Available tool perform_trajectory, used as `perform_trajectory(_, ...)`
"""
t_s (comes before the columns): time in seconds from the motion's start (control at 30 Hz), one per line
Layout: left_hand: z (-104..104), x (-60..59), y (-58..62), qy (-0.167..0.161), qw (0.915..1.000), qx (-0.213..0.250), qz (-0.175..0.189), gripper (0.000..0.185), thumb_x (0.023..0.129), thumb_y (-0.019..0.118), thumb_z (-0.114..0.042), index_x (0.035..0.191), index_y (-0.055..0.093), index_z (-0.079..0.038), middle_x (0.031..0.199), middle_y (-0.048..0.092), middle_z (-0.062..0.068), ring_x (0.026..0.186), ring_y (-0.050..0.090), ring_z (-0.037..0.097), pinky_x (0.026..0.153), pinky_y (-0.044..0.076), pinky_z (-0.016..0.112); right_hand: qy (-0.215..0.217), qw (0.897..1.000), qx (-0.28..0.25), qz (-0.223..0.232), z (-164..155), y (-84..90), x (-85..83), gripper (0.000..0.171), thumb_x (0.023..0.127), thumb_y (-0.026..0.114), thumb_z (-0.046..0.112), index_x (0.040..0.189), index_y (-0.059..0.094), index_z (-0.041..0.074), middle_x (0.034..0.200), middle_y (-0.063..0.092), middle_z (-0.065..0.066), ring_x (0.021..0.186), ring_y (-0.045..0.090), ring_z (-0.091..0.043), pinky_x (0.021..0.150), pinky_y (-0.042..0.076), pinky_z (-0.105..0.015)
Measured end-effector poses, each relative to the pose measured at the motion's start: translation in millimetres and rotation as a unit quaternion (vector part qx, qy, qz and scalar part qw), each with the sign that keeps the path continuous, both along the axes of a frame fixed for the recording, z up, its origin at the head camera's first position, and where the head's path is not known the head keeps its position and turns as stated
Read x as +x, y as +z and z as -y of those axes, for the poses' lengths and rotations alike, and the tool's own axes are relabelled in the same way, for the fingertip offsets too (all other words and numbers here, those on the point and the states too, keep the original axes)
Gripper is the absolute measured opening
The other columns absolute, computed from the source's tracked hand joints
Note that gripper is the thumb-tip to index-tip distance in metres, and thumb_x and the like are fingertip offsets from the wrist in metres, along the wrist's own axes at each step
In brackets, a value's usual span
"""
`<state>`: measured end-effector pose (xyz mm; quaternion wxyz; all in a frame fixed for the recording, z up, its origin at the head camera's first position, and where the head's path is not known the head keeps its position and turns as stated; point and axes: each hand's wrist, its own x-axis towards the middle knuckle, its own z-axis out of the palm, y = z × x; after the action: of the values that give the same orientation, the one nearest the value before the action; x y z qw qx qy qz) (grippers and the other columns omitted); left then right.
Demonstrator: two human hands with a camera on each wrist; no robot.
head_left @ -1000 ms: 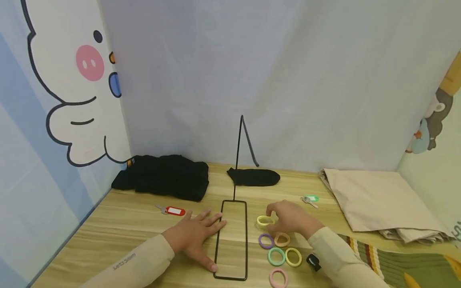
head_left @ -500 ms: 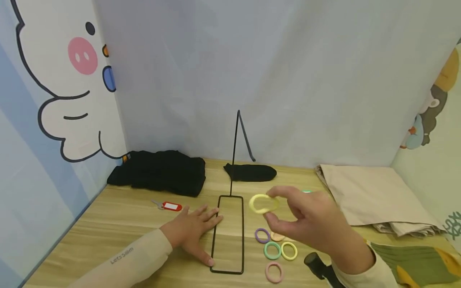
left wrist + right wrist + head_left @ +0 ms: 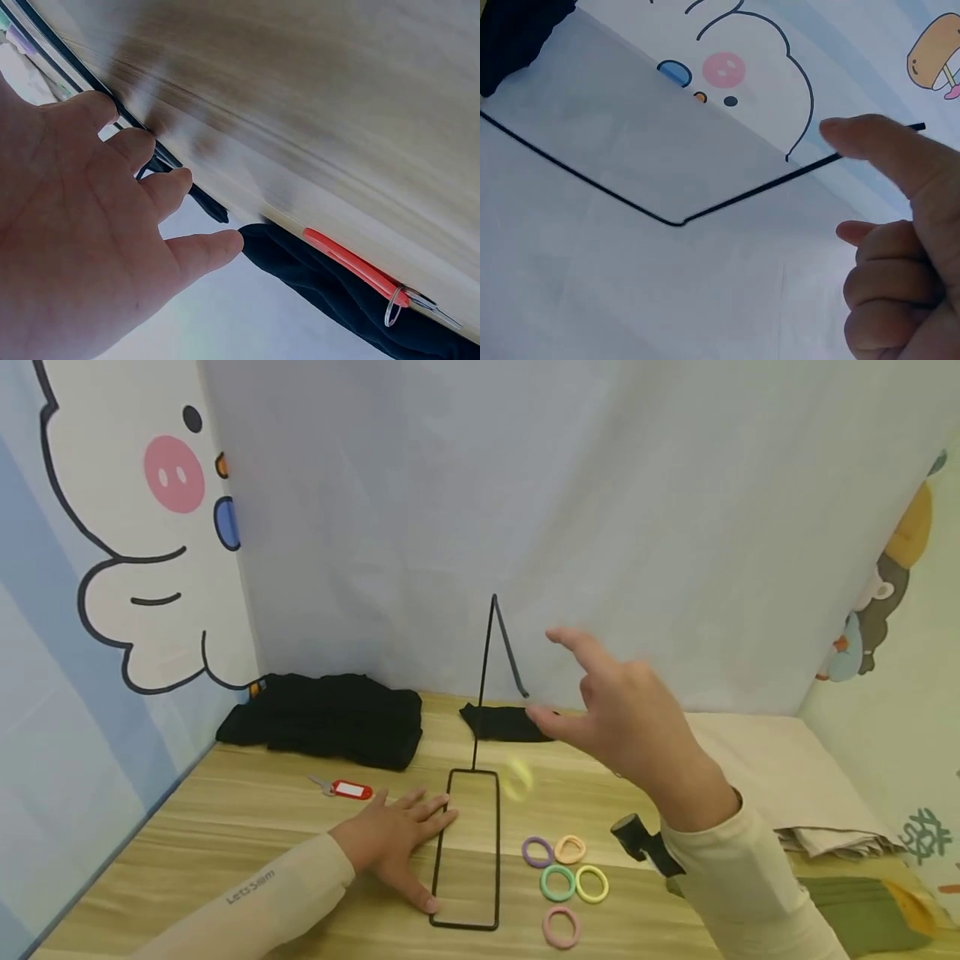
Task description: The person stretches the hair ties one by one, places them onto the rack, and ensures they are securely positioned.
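A black wire stand (image 3: 483, 693) rises from its rectangular base (image 3: 433, 877) on the wooden table (image 3: 247, 827). My left hand (image 3: 393, 843) lies flat beside the base, with its fingers touching the wire (image 3: 202, 202). My right hand (image 3: 592, 702) is raised near the stand's slanted hook arm (image 3: 517, 672). Its index finger (image 3: 870, 139) and thumb are stretched out and hold nothing. A yellow hair tie (image 3: 516, 779) shows as a blur in the air below that hand, over the base's far end.
Several hair ties lie right of the base: purple (image 3: 537, 852), orange (image 3: 569, 848), green (image 3: 557, 882), yellow (image 3: 592, 883), pink (image 3: 561, 927). A red key tag (image 3: 351, 790), black cloth (image 3: 322, 718), a black sock (image 3: 498, 722) and beige fabric (image 3: 787, 777) lie farther back.
My right hand lifted the yellow hair tie from the table up toward the hook. The tie has left its fingers and is lower and blurred. My left hand stayed put.
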<state>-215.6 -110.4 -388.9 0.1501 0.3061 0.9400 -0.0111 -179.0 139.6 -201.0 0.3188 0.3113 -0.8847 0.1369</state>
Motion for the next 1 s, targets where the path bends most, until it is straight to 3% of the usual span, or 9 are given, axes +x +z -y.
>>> perform_trajectory(0.2,4.5,-2.3,-3.2,-0.009,0.9992,-0.010,-0.036,0.112,0.057,0.058,-0.084,0.148,0.022,-0.028,0.156,0.018,-0.003,0.143,0.016,0.028,0.102,0.022,0.065,-0.030,0.997,-0.029,0.065,-0.7,-14.0,-1.7,0.054,0.079,0.072,0.022,0.127,0.051,0.008,0.044,0.022,0.008,0.043,0.012,-0.003,0.040,0.018,-0.020)
perform_trajectory(0.3,4.5,-3.2,-4.1,-0.017,0.9987,-0.015,-0.045,0.112,0.057,0.060,-0.082,0.148,0.022,-0.028,0.155,0.019,-0.003,0.142,0.018,0.029,0.101,0.024,0.065,-0.036,0.990,-0.029,0.135,-7.7,-31.7,-1.3,0.049,0.080,0.072,0.022,0.124,0.054,0.009,0.045,0.022,0.008,0.042,0.014,-0.004,0.039,0.018,-0.020)
perform_trajectory(0.37,3.9,-3.4,-5.8,-0.019,0.9986,-0.017,-0.046,0.111,0.058,0.061,-0.080,0.148,0.023,-0.028,0.155,0.019,-0.003,0.142,0.019,0.028,0.101,0.025,0.065,-0.047,0.978,-0.017,0.203,-9.7,-52.1,-1.7,0.049,0.082,0.071,0.024,0.125,0.053,0.009,0.045,0.024,0.008,0.041,0.016,-0.004,0.039,0.019,-0.019)
perform_trajectory(0.47,1.8,-1.9,-8.2,-0.014,0.9993,-0.016,-0.030,0.112,0.057,0.064,-0.079,0.148,0.021,-0.029,0.156,0.017,-0.004,0.143,0.016,0.027,0.103,0.021,0.065,-0.065,0.949,0.009,0.308,-5.4,-91.9,-1.1,0.052,0.081,0.071,0.029,0.126,0.053,0.011,0.047,0.032,0.007,0.042,0.025,-0.005,0.040,0.023,-0.019)
perform_trajectory(0.53,0.0,-2.0,-8.5,-0.011,0.9995,-0.018,-0.022,0.112,0.057,0.063,-0.079,0.148,0.020,-0.030,0.156,0.015,-0.005,0.143,0.014,0.026,0.104,0.019,0.065,-0.060,0.928,0.025,0.368,1.7,-118.7,0.2,0.056,0.079,0.072,0.033,0.126,0.053,0.011,0.051,0.043,0.005,0.045,0.036,-0.006,0.041,0.029,-0.021)
perform_trajectory(0.6,-2.2,-2.6,-7.2,-0.006,0.9997,-0.020,-0.014,0.113,0.057,0.063,-0.079,0.148,0.019,-0.031,0.156,0.013,-0.006,0.144,0.011,0.026,0.105,0.017,0.065,-0.033,0.914,0.037,0.403,10.0,-141.6,1.6,0.056,0.076,0.075,0.035,0.123,0.056,0.010,0.060,0.056,0.001,0.052,0.047,-0.008,0.046,0.038,-0.024)
perform_trajectory(0.77,-5.0,-2.4,-5.6,-0.002,0.9996,-0.029,-0.007,0.113,0.057,0.063,-0.080,0.148,0.018,-0.032,0.157,0.012,-0.007,0.144,0.010,0.025,0.106,0.017,0.064,0.027,0.898,0.073,0.432,33.5,-175.4,8.5,0.056,0.070,0.078,0.041,0.114,0.063,0.009,0.086,0.069,-0.002,0.072,0.062,-0.012,0.063,0.049,-0.027)
perform_trajectory(0.9,-3.6,-1.9,-3.1,0.003,0.9994,-0.035,-0.003,0.113,0.057,0.063,-0.080,0.149,0.018,-0.032,0.157,0.011,-0.007,0.144,0.010,0.025,0.106,0.016,0.063,0.024,0.894,0.095,0.437,50.7,-179.9,9.7,0.057,0.068,0.078,0.047,0.109,0.066,0.011,0.101,0.070,-0.002,0.087,0.065,-0.014,0.072,0.051,-0.027)
perform_trajectory(1.0,-1.9,-1.6,-1.8,0.005,0.9992,-0.039,0.000,0.113,0.057,0.063,-0.080,0.149,0.017,-0.032,0.157,0.010,-0.007,0.144,0.010,0.025,0.106,0.016,0.063,0.014,0.892,0.112,0.437,60.3,-178.2,8.2,0.056,0.067,0.078,0.049,0.108,0.067,0.011,0.102,0.069,-0.002,0.091,0.065,-0.017,0.075,0.051,-0.029)
